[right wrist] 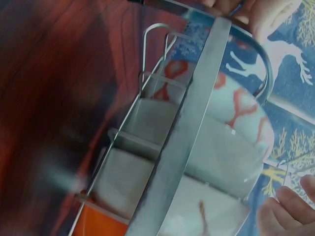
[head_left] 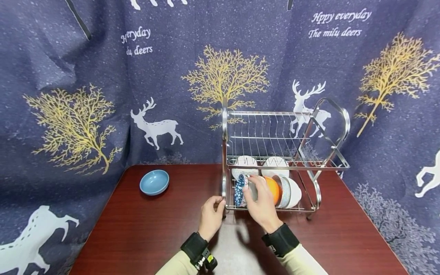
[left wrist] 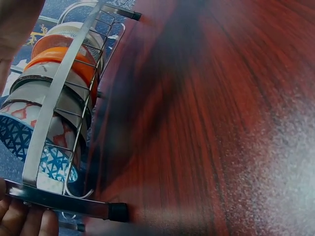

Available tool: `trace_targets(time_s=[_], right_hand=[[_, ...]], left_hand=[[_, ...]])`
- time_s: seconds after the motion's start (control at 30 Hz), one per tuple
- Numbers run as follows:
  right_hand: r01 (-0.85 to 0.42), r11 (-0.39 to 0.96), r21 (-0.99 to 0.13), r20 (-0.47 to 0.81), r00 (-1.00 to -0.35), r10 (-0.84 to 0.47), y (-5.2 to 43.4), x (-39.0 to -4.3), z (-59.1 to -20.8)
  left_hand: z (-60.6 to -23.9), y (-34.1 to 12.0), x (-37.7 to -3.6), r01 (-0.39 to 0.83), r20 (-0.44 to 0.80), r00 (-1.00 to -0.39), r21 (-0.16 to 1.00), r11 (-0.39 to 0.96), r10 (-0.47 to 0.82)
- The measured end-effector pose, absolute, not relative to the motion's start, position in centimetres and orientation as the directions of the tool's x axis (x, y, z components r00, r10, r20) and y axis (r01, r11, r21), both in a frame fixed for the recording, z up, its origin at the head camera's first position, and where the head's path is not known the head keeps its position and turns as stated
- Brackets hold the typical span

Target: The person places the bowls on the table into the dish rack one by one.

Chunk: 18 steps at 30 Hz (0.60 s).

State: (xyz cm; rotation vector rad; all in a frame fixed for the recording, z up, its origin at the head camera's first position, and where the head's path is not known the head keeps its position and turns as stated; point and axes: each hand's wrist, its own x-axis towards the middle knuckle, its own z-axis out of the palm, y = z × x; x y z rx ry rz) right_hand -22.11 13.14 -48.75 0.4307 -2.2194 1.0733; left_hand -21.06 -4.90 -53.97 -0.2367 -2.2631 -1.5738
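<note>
On the desk (head_left: 144, 225), the dish rack (head_left: 225, 152) is being steadied at its front post by the left hand (head_left: 211, 214), fingers curled round it. A bowl (head_left: 252, 190) in the lower tier is being gripped by the right hand (head_left: 262, 202); lifting it clear of the wires is judged next.

Head view bright, evenly lit, sharp around dish rack (head_left: 285, 160). Soft hand shadows on table (head_left: 154, 236) just before rack; pale glare patch on tabletop near wrists. Backdrop bows toward frame edges, wide-lens distortion. Left wrist view: table blurred, whitish glare at far side from rack. Right wrist view: rack bar close, out of focus, table smeared.
</note>
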Motion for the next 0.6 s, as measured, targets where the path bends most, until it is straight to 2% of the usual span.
trace_targets(time_s=[0.33,0.6], right_hand=[[-0.577,0.587,-0.567,0.668,-0.74,-0.082,11.0,-21.8,-48.9],[-0.568,0.623,-0.538,0.661,-0.743,-0.107,9.5,-21.5,-49.3]], left_hand=[[-54.2,-5.0,-20.8,0.345,0.39,-0.919,0.869,0.354,-0.062],[-54.3,-5.2,-20.6,0.324,0.368,-0.928,0.875,0.36,-0.058]])
